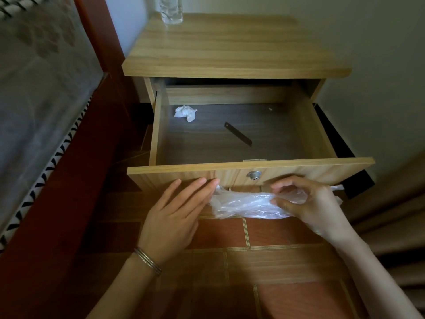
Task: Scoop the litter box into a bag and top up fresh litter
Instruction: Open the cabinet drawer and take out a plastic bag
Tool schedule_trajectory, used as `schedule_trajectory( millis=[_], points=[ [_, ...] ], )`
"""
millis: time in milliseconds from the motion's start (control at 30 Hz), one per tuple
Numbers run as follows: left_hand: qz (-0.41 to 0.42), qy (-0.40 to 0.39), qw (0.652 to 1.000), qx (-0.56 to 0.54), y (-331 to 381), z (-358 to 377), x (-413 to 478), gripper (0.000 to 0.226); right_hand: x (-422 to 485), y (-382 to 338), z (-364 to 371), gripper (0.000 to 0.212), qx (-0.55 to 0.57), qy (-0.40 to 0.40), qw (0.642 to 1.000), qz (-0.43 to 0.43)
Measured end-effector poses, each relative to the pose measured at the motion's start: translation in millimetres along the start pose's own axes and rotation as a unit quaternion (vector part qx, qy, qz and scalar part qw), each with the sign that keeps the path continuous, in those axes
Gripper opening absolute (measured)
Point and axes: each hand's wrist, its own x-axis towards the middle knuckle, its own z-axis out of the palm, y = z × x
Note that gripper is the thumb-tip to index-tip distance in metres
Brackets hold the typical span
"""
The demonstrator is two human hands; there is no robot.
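Head view: the right hand has its fingers and thumb curled and pinched on a thin clear plastic bag, which is crumpled and stretches toward 9 o'clock from that grip, hanging just below the drawer front. A twisted end of the bag pokes out past the hand at 3 o'clock. The left hand lies flat with its fingers straight and close together, holding nothing; the fingertips rest against the lower edge of the drawer front, just beside the bag's left end. Thin metal bangles circle the left wrist.

The drawer is pulled well out of a light wooden nightstand. A round metal lock sits in the middle of the drawer front, at 12 o'clock from the bag. Inside, on the dark bottom, a crumpled white tissue lies toward 10 o'clock, and a slim dark flat strip lies tilted near the middle; what it is cannot be told. A clear plastic bottle stands at the back left of the nightstand top, cut off by the picture edge.

Under the hands is a floor of reddish tiles. At 9 o'clock is a bed with a grey patterned cover and a red-brown frame. At 3 o'clock a brown curtain hangs.
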Motion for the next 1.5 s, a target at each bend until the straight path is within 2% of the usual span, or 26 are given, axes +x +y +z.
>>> schedule_trajectory(
  millis=[167,267,367,600,800,933,1133,1267,1500],
  points=[
    [-0.054,0.012,0.998,0.001,-14.5,-5.4,18.4,0.073,7.2,-0.7,-1.7,0.029,-0.006,0.010,0.999,-0.032],
    [-0.050,0.009,0.999,0.002,-15.2,-2.3,18.6,0.076,10.7,-3.8,-1.6,0.031,-0.015,0.016,0.999,-0.032],
    [-0.041,0.010,0.999,0.014,-11.8,5.6,17.6,0.074,15.0,-6.2,-3.0,0.032,-0.045,-0.003,0.999,-0.030],
    [-0.074,0.048,0.996,0.005,-16.7,2.9,43.3,0.070,32.7,-10.6,-10.4,0.030,-0.024,0.035,0.999,-0.023],
    [-0.097,0.024,0.995,-0.016,-29.2,17.6,71.5,0.079,71.0,0.9,-9.3,0.026,-0.052,0.016,0.998,-0.037],
    [-0.099,0.025,0.995,-0.010,-39.0,26.3,87.6,0.077,84.5,7.0,-7.4,0.022,-0.077,0.009,0.996,-0.047],
    [-0.111,0.023,0.994,0.000,-50.0,38.9,106.9,0.077,98.0,13.3,-4.8,0.021,-0.075,0.039,0.995,-0.044],
    [-0.129,-0.008,0.992,0.006,-58.3,47.2,125.7,0.080,100.5,19.5,-3.9,0.023,-0.072,0.052,0.995,-0.039],
    [-0.134,-0.041,0.990,0.003,-77.0,61.0,150.8,0.088,100.6,27.4,-15.7,0.015,-0.084,0.062,0.994,-0.021]
  ],
)
